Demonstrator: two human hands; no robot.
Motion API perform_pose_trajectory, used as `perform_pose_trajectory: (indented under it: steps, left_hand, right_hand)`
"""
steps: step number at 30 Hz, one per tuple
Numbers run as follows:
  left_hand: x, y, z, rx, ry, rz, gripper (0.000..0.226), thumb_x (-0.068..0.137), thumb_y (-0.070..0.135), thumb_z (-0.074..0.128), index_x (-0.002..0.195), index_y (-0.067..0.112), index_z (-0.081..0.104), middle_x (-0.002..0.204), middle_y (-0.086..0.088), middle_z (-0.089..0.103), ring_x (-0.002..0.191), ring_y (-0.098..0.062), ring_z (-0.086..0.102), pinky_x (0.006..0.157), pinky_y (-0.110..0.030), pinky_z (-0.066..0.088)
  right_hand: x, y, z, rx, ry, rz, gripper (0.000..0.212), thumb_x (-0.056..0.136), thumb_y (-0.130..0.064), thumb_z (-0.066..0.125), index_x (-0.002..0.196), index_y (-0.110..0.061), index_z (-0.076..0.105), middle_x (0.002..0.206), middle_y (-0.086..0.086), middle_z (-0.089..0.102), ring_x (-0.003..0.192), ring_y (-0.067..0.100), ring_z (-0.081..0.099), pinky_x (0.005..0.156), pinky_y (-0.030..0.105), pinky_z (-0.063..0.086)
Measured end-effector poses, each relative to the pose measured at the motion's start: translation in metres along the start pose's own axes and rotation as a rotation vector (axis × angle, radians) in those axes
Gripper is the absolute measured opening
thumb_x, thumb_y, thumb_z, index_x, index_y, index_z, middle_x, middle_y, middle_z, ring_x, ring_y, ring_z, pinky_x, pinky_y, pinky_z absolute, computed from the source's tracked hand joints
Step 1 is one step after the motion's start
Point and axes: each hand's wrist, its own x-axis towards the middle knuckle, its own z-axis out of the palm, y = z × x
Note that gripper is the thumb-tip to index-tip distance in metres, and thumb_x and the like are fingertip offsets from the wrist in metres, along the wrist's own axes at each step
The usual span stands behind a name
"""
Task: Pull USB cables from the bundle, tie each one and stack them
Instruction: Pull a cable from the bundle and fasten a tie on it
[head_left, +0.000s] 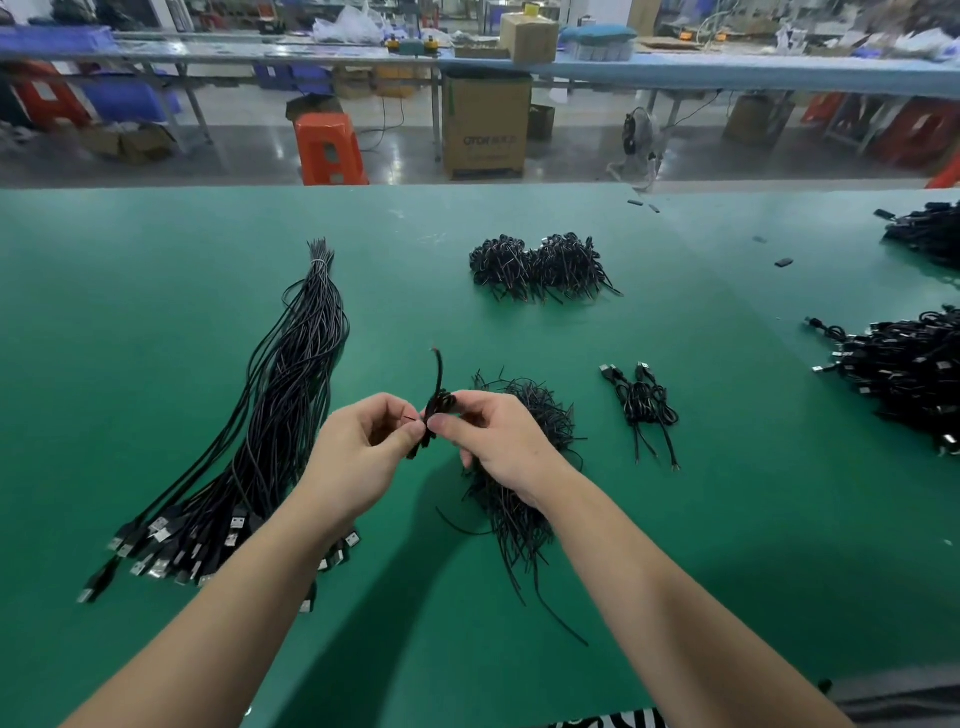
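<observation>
Above a green tabletop, the left hand and right hand both pinch a small coiled black USB cable. The long black cable bundle lies left.

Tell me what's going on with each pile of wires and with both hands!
Long black USB cable bundle: lying loose on the green table, tied at its far end.
Small coiled black cable: held up, pinched by both hands.
Left hand: pinching the coil.
Right hand: pinching the coil.
Small stack of tied cables: lying flat.
Heap of thin black ties: loose, messy.
</observation>
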Motion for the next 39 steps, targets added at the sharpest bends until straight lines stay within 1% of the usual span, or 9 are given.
perform_pose_trajectory:
  steps: [4,9,12,16,19,25,30,36,39]
  left_hand:
    - [-0.003,0.003,0.002,0.511,0.118,0.383,0.015,0.089,0.003,0.068,0.082,0.016,0.062,0.072,0.009,0.061,0.066,-0.01,0.046,0.063,-0.026,0.036]
    - [-0.001,-0.001,-0.003,0.991,0.007,0.873,0.012,0.081,-0.002,0.066,0.085,0.01,0.067,0.08,-0.001,0.064,0.072,-0.027,0.059,0.07,-0.036,0.038]
    - [-0.003,0.001,-0.001,0.863,0.043,0.766,0.009,0.085,0.002,0.063,0.083,0.011,0.065,0.079,0.001,0.064,0.073,-0.02,0.056,0.07,-0.032,0.037]
    - [0.001,0.003,-0.001,0.3,0.134,0.197,0.016,0.091,0.007,0.066,0.079,0.016,0.064,0.063,0.017,0.059,0.06,-0.003,0.048,0.058,-0.015,0.035]
    - [0.005,0.0,0.0,-0.012,0.088,-0.024,0.018,0.093,0.008,0.067,0.077,0.015,0.066,0.056,0.014,0.054,0.053,-0.004,0.041,0.054,-0.023,0.033]
    - [-0.003,0.002,0.004,0.362,0.133,0.263,0.016,0.092,0.009,0.065,0.079,0.018,0.061,0.069,0.009,0.061,0.064,-0.004,0.053,0.06,-0.02,0.041]
    - [-0.001,0.001,-0.001,0.929,0.037,0.837,0.007,0.085,0.003,0.062,0.082,0.009,0.063,0.076,-0.002,0.059,0.071,-0.027,0.057,0.071,-0.038,0.037]
    - [0.002,0.006,-0.007,0.891,0.015,0.804,0.002,0.085,0.006,0.067,0.084,0.008,0.068,0.077,-0.003,0.063,0.072,-0.027,0.058,0.07,-0.037,0.036]
    - [0.0,0.011,-0.009,0.75,0.024,0.717,0.005,0.087,0.009,0.066,0.086,0.006,0.07,0.08,-0.002,0.066,0.075,-0.015,0.045,0.069,-0.035,0.036]
  right_hand:
    - [0.0,0.004,0.003,0.062,0.018,0.043,0.024,0.096,-0.026,0.067,0.073,-0.029,0.071,0.053,-0.002,0.047,0.048,0.014,0.04,0.05,0.021,0.04]
    - [-0.001,0.002,0.001,0.171,-0.01,0.168,0.012,0.097,-0.026,0.066,0.104,-0.017,0.062,0.065,0.003,0.069,0.045,0.008,0.051,0.045,0.019,0.039]
    - [-0.002,0.002,0.002,0.231,-0.033,0.122,0.009,0.101,-0.017,0.059,0.096,-0.016,0.067,0.071,0.005,0.07,0.05,0.007,0.057,0.048,0.02,0.044]
    - [-0.004,0.002,0.002,0.341,-0.14,0.013,0.023,0.097,0.003,0.058,0.114,-0.009,0.067,0.089,0.002,0.07,0.069,0.012,0.059,0.067,0.025,0.055]
    - [-0.003,-0.001,0.004,0.212,-0.075,0.011,0.02,0.09,-0.01,0.073,0.11,-0.015,0.072,0.086,0.0,0.064,0.063,0.009,0.048,0.055,0.021,0.042]
    - [-0.002,0.001,0.006,0.027,0.034,0.051,0.022,0.098,-0.036,0.063,0.08,-0.036,0.075,0.058,0.004,0.048,0.048,0.016,0.039,0.051,0.026,0.037]
    - [-0.002,0.001,0.006,0.056,-0.04,0.199,0.044,0.103,-0.037,0.055,0.082,0.002,0.062,0.058,0.0,0.032,0.047,0.013,0.03,0.046,0.029,0.031]
    - [-0.006,-0.005,-0.001,0.154,-0.171,0.183,0.041,0.1,-0.05,0.049,0.087,-0.011,0.054,0.073,0.008,0.031,0.058,0.013,0.026,0.049,0.023,0.029]
    - [-0.008,-0.008,-0.002,0.12,-0.253,0.088,0.031,0.101,-0.042,0.053,0.078,-0.031,0.071,0.08,0.008,0.039,0.061,0.014,0.026,0.051,0.022,0.031]
